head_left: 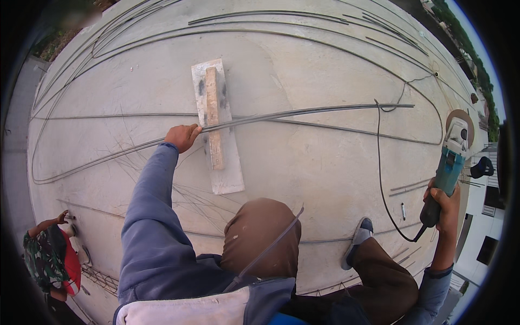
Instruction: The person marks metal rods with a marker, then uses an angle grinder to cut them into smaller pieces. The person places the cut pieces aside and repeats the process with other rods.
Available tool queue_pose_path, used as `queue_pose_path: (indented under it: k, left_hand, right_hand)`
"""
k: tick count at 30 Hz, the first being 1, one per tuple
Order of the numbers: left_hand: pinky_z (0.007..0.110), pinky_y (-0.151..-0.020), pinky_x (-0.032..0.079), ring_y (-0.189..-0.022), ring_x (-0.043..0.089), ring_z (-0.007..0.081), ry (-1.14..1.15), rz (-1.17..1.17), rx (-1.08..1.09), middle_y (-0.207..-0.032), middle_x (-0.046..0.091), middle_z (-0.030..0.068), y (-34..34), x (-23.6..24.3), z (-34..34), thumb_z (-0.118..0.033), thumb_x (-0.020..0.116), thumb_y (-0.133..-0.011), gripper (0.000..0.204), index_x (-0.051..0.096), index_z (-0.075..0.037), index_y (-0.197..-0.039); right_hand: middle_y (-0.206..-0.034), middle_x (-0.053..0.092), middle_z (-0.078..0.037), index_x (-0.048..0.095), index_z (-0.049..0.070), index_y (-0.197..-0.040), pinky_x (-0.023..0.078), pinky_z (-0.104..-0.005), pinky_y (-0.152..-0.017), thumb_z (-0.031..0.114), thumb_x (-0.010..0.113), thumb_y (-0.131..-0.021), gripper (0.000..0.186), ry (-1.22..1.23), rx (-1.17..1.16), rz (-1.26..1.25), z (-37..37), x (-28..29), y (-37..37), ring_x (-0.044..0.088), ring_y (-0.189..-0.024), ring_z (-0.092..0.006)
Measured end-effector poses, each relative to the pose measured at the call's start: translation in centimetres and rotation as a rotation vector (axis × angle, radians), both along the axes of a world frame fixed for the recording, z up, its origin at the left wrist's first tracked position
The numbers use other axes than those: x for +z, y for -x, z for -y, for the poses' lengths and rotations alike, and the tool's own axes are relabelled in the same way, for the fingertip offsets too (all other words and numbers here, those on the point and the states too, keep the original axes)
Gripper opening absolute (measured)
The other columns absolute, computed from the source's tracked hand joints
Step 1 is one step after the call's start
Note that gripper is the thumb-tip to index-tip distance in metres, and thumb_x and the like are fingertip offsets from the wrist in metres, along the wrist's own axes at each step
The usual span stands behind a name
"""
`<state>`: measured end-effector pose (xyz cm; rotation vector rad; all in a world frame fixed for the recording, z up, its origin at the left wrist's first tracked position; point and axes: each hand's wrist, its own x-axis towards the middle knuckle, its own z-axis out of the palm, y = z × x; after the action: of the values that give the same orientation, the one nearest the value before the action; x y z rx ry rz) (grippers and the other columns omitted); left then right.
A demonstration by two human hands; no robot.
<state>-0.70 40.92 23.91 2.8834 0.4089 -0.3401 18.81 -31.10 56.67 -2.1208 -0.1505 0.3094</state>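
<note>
My left hand (pixel 183 137) is closed around a bundle of long thin steel bars (pixel 303 112), near where they cross a block of wood. That block, a rough timber strip (pixel 215 146) on a pale flat board (pixel 234 176), lies crosswise under the bars. To the left the bars bend round in a loop; their ends lie at the right. My right hand (pixel 447 205) grips the dark handle of a teal angle grinder (pixel 449 169). It is raised at the far right, with its brown disc (pixel 459 119) upward and apart from the bars. Whether the disc spins, I cannot tell.
The grinder's black cord (pixel 381 173) trails across the concrete slab (pixel 325 179). More steel bars (pixel 260 13) lie at the far side. Thin wires (pixel 197 203) and a marker (pixel 403 211) lie nearer. Another person (pixel 49 254) is at the lower left. My knee (pixel 262 238) is bent below the board.
</note>
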Motion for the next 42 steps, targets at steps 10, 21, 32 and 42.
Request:
queue_pose_path:
  k: [10, 21, 32, 42]
  left_hand:
    - [0.06, -0.087, 0.058, -0.098, 0.074, 0.0484, 0.055, -0.019, 0.088, -0.098, 0.078, 0.0254, 0.5, -0.7, 0.0, -0.056, 0.033, -0.119, 0.06, 0.072, -0.01, -0.113]
    - [0.063, -0.105, 0.05, -0.119, 0.069, 0.0471, 0.06, -0.138, 0.169, -0.12, 0.075, 0.0233, 1.5, 0.5, -0.4, -0.054, 0.031, -0.121, 0.059, 0.068, -0.007, -0.122]
    - [0.063, -0.107, 0.051, -0.124, 0.069, 0.044, 0.012, -0.149, 0.148, -0.125, 0.076, 0.0214, 0.4, 0.1, -1.1, -0.056, 0.031, -0.12, 0.059, 0.067, -0.011, -0.131]
    - [0.06, -0.096, 0.058, -0.104, 0.075, 0.049, 0.05, -0.094, -0.06, -0.108, 0.08, 0.0257, -0.4, -1.8, -2.5, -0.059, 0.034, -0.117, 0.064, 0.079, -0.013, -0.12]
  right_hand:
    - [-0.09, 0.074, -0.009, 0.064, 0.0, -0.113, 0.059, -0.0352, -0.078, 0.014, 0.087, -0.084, 0.04, -0.082, 0.288, -0.145, -18.6, -2.0, -3.7, 0.072, -0.079, -0.0182]
    - [-0.091, 0.072, -0.011, 0.068, -0.002, -0.111, 0.057, -0.0369, -0.082, 0.024, 0.087, -0.079, 0.045, -0.007, 0.422, 0.187, -23.0, -8.1, -13.6, 0.069, -0.084, -0.0225]
    - [-0.108, 0.077, -0.021, 0.06, 0.01, -0.141, 0.059, -0.0537, -0.093, 0.018, 0.08, -0.078, 0.066, 1.227, 0.05, 0.933, -4.6, 30.4, -25.2, 0.074, -0.105, -0.044]
    - [-0.11, 0.078, -0.024, 0.065, 0.007, -0.135, 0.059, -0.0502, -0.094, 0.021, 0.083, -0.076, 0.063, 1.013, -0.096, 0.691, -2.3, 21.8, -5.5, 0.076, -0.105, -0.0439]
